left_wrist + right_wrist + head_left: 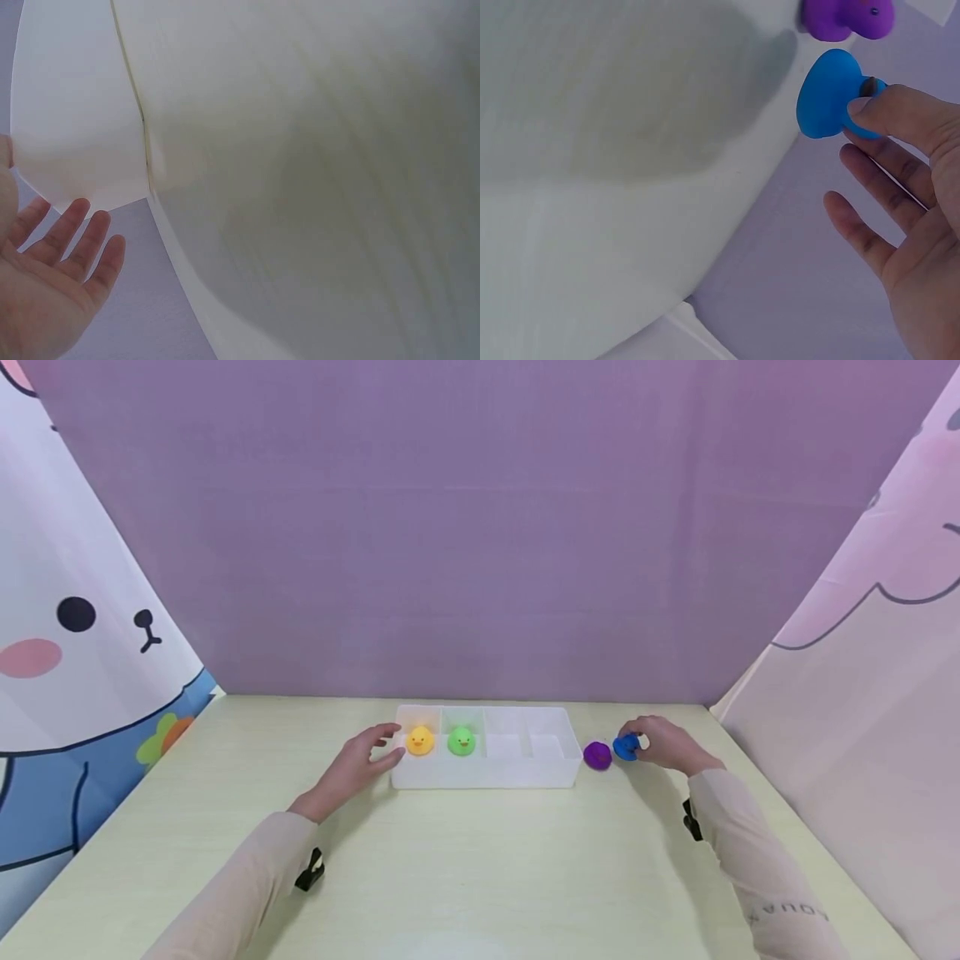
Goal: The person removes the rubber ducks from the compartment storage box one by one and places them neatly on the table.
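Observation:
Between thumb and fingers my right hand [667, 745] pinches a blue rubber duck [829, 96] by its head, at the right of the table. Just left of it a purple rubber duck [597, 756] sits on the table, beside the right end of a white divided box [483, 774]. Inside the box, a yellow duck [420, 741] occupies the far-left compartment and a green duck [461, 741] the one beside it. My left hand [352, 770] is at the box's left end, its fingers spread and holding nothing; in the left wrist view its fingers [75, 244] are parted near the box wall.
The pale table [480, 868] ends at a purple backdrop [465, 543] behind the box. Printed cartoon curtains [82, 693] flank the table on both sides. The box's two right-hand compartments hold no ducks.

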A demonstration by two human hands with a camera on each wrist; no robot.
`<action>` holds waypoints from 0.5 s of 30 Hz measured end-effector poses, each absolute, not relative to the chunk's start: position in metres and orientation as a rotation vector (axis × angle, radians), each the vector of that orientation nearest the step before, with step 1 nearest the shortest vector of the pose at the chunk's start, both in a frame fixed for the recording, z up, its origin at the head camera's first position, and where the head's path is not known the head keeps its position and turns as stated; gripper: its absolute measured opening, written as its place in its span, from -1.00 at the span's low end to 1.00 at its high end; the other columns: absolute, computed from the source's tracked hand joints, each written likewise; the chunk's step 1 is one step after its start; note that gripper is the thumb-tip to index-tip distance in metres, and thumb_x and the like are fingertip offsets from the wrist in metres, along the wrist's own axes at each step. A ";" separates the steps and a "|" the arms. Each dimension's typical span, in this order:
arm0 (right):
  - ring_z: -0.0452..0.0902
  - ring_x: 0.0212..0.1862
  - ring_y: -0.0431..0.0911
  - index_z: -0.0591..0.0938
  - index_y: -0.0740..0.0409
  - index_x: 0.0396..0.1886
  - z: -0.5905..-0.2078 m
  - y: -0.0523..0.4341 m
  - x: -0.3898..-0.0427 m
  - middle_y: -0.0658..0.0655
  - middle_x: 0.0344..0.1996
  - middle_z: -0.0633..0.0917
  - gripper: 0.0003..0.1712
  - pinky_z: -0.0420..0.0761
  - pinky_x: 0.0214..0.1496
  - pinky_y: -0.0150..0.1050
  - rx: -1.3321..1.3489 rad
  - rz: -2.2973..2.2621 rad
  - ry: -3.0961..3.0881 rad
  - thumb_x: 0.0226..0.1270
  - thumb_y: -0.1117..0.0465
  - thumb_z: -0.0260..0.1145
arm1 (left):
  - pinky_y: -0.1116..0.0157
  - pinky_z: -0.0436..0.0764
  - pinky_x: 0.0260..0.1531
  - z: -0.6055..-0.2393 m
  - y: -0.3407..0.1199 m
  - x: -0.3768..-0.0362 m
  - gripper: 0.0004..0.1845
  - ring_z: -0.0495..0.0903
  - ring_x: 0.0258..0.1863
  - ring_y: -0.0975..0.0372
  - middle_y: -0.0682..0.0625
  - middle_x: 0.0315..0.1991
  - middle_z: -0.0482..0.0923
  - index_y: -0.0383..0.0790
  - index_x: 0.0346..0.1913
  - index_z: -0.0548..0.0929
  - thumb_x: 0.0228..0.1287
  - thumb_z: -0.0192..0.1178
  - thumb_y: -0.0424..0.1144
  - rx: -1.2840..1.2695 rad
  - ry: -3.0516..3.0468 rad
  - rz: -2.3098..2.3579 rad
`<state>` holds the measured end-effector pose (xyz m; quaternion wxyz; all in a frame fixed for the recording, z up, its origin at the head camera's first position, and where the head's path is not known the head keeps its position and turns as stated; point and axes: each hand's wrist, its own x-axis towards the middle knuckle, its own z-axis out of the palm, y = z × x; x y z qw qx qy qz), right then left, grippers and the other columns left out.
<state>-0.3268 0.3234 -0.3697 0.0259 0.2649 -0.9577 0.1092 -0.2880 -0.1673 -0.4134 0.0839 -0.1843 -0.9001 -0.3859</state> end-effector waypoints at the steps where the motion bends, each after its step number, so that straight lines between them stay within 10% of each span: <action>1: 0.55 -0.16 0.06 0.64 0.21 -0.22 -0.371 0.324 -0.326 0.14 -0.28 0.68 -0.70 0.54 -0.05 0.04 0.819 0.341 -2.962 -0.03 0.45 0.36 | -0.08 0.43 0.06 -0.414 -0.167 -0.288 -0.49 0.46 0.06 -0.13 -0.30 0.16 0.41 -0.35 0.20 0.37 0.26 0.13 -0.16 -0.549 -2.685 -1.154; 15: 0.56 -0.17 0.08 0.64 0.24 -0.26 -0.384 0.326 -0.325 0.15 -0.29 0.68 -0.70 0.54 -0.04 0.05 0.853 0.343 -2.944 -0.08 0.51 0.34 | -0.07 0.43 0.07 -0.413 -0.167 -0.287 -0.48 0.46 0.05 -0.12 -0.29 0.16 0.41 -0.35 0.21 0.37 0.26 0.14 -0.16 -0.545 -2.695 -1.143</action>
